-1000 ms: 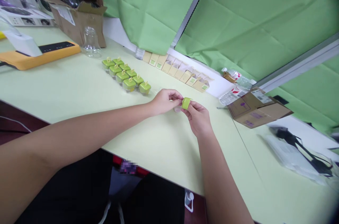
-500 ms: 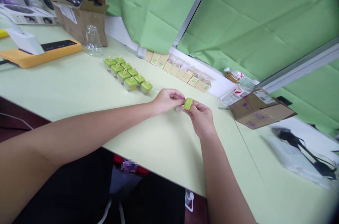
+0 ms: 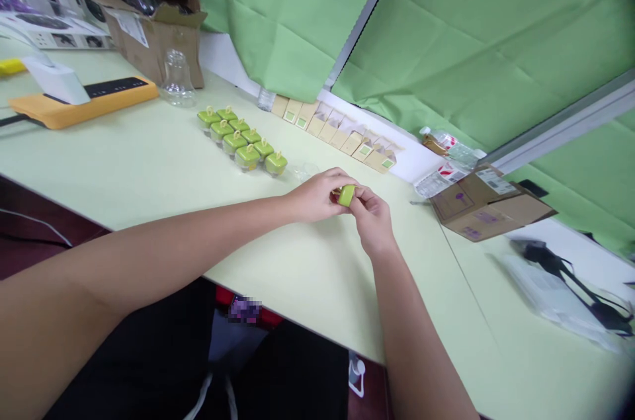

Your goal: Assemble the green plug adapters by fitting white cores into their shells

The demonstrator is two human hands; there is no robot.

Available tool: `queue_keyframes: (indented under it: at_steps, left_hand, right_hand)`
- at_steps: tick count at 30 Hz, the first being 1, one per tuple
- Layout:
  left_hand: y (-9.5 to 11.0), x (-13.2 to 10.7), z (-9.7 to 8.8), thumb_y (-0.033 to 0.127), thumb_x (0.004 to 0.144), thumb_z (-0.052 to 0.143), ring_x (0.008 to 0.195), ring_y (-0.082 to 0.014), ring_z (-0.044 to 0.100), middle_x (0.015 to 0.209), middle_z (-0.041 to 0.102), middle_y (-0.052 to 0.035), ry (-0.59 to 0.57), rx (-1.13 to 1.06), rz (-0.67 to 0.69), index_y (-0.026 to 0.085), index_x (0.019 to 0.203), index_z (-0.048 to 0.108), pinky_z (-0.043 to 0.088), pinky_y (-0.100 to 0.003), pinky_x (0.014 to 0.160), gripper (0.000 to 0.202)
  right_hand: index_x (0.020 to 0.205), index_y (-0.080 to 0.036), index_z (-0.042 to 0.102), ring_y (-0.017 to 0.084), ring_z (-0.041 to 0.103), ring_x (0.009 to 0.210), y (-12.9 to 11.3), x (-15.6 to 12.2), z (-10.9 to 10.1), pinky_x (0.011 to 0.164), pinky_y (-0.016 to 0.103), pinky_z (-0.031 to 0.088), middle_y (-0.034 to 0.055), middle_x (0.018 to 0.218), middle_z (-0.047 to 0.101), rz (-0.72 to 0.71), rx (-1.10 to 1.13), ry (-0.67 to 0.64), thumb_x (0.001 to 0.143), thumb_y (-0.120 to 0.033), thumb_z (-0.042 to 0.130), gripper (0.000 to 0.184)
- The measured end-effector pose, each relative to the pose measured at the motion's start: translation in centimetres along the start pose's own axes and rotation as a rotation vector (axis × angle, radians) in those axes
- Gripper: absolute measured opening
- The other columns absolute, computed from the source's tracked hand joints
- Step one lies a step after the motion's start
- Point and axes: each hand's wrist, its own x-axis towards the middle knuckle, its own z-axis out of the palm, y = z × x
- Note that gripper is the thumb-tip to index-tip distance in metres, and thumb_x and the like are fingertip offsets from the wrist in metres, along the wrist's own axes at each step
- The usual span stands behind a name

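Note:
Above the table, in front of me, both hands meet at a small glossy green lid (image 3: 346,195). My right hand (image 3: 373,216) pinches the lid from the right between thumb and fingers. My left hand (image 3: 317,197) is closed around its left side, where a bit of yellow and red shows between the fingers; most of that part is hidden. Just behind my left hand lies a clear plastic cup or shell (image 3: 305,172). Farther left stand several clear small containers with green lids and pale yellow loops (image 3: 248,157), in two close rows.
Along the wall stands a row of small tan boxes (image 3: 331,126). A clear jar (image 3: 177,79), an orange power strip (image 3: 119,97) and an open carton (image 3: 149,43) are at the left. Another carton (image 3: 489,202), a plastic bottle (image 3: 456,149) and black cables (image 3: 570,278) lie right.
My left hand has moved slightly right and closed farther around the lid's left side. The lid has turned and shifted a little left. The clear piece behind my left hand shows more plainly.

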Motion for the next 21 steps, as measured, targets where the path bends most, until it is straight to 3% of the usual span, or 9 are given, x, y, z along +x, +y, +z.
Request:
queue_keyframes:
  at_steps: [6, 11, 15, 21]
  left_hand:
    - [-0.43, -0.32, -0.02, 0.013, 0.076, 0.074, 0.1, -0.0192, 0.063, 0.112, 0.06, -0.008, -0.013, 0.053, 0.018, 0.019, 0.112, 0.066, 0.055, -0.034, 0.085, 0.038]
    - [-0.62, -0.53, -0.25, 0.014, 0.078, 0.071, 0.098, -0.0194, 0.063, 0.11, 0.059, -0.0091, -0.063, 0.09, 0.032, 0.017, 0.114, 0.066, 0.054, -0.035, 0.086, 0.036]
    - [-0.48, -0.4, -0.19, 0.017, 0.079, 0.072, 0.103, -0.0206, 0.063, 0.111, 0.061, -0.0086, -0.056, 0.118, 0.046, 0.019, 0.114, 0.066, 0.053, -0.036, 0.09, 0.035]
    - [-0.46, -0.11, -0.19, 0.017, 0.077, 0.074, 0.104, -0.0214, 0.063, 0.112, 0.062, -0.0089, -0.043, 0.124, 0.06, 0.021, 0.114, 0.067, 0.052, -0.037, 0.091, 0.038]
  right_hand:
    - [0.079, -0.02, 0.073, 0.02, 0.064, 0.092, 0.48, 0.14, -0.26, 0.081, 0.034, 0.054, 0.0048, 0.102, 0.063, -0.007, -0.128, 0.032, 0.074, -0.03, 0.071, 0.011]
    - [0.074, -0.021, 0.075, 0.022, 0.064, 0.097, 0.82, 0.1, -0.21, 0.087, 0.035, 0.052, 0.0051, 0.101, 0.065, 0.01, -0.104, 0.027, 0.07, -0.029, 0.076, 0.01]
    - [0.068, -0.02, 0.072, 0.02, 0.063, 0.094, 0.96, 0.15, 0.02, 0.09, 0.036, 0.051, 0.0038, 0.098, 0.065, 0.041, -0.073, 0.074, 0.068, -0.023, 0.07, 0.004]
    - [0.066, -0.019, 0.068, 0.021, 0.062, 0.096, 0.69, 0.21, 0.17, 0.082, 0.033, 0.053, 0.0051, 0.097, 0.063, -0.022, -0.159, 0.159, 0.068, -0.023, 0.065, 0.005]
